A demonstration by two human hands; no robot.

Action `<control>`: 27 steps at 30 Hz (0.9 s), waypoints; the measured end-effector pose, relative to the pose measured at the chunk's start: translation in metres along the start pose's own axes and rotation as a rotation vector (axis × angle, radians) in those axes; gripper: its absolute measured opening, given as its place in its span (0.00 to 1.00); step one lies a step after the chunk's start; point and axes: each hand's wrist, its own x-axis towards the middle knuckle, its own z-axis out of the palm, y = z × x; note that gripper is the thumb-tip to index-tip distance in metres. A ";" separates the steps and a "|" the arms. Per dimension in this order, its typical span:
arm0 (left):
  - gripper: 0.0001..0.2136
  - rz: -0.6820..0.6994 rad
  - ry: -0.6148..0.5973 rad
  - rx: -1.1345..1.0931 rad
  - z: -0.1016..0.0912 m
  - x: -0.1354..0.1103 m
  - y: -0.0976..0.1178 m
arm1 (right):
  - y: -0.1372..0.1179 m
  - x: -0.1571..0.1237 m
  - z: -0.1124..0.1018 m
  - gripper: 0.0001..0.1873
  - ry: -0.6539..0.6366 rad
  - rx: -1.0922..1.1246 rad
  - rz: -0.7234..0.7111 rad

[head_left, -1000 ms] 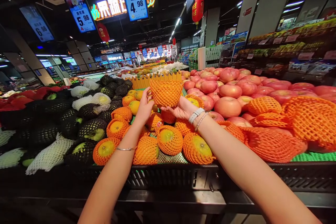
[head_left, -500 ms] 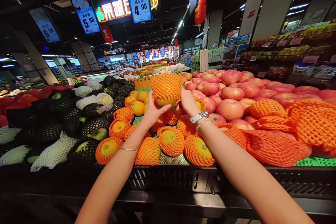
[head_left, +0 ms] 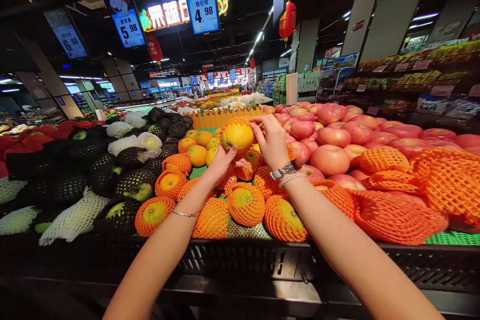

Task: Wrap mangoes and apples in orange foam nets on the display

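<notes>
An orange (head_left: 237,137) is held up above the display, its yellow-orange skin bare at the front. An orange foam net (head_left: 235,121) shows as a rim along its top edge. My left hand (head_left: 224,161) is closed around the fruit from below, thumb on its front. With bent fingers, my right hand (head_left: 270,141) grips the net's edge at the fruit's upper right; the fingertips are partly hidden. Below both hands lie several netted oranges (head_left: 245,203), and bare ones (head_left: 197,155) sit behind to the left.
Red apples (head_left: 329,158) are heaped on the right, with loose orange foam nets (head_left: 399,212) on them. Dark netted fruit (head_left: 129,182) fills the left. A black crate edge (head_left: 243,257) runs along the front, and a low yellow fence (head_left: 213,120) stands behind the oranges.
The net that stood up over the orange has come down, baring the fruit's front. My right hand has shifted up and slightly right; my left hand still supports the fruit.
</notes>
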 end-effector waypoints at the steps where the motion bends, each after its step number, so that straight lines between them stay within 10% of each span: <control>1: 0.26 -0.005 0.000 0.021 0.000 -0.001 0.000 | 0.001 0.000 -0.001 0.08 0.000 -0.047 -0.016; 12: 0.14 -0.199 0.105 -0.150 0.004 -0.002 0.009 | -0.013 -0.005 0.006 0.08 -0.025 -0.027 -0.070; 20: 0.15 -0.180 0.011 -0.395 0.004 -0.005 0.008 | -0.031 -0.004 0.002 0.12 -0.190 -0.183 -0.399; 27: 0.14 -0.029 0.162 -0.442 0.005 -0.001 0.006 | -0.045 -0.007 0.004 0.13 -0.265 -0.217 -0.469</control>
